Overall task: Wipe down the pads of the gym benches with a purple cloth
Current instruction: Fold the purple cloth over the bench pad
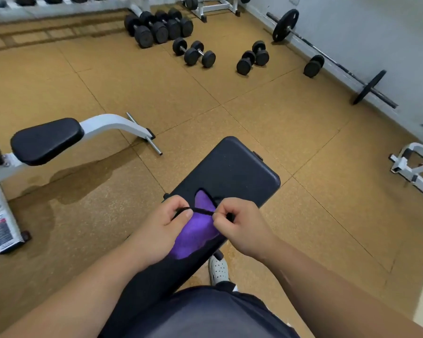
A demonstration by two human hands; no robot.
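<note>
both grips, left hand (167, 223) and right hand (239, 228), pinching a black cord (203, 212) taut over the purple cloth (195, 234) lying on the padded worktop (239, 172).

arms: bare, no sleeves | shorts (205, 313): dark grey | shoe (219, 269): white, perforated clog

Purple cloth (196, 230) on bench pad (232, 167)
</note>
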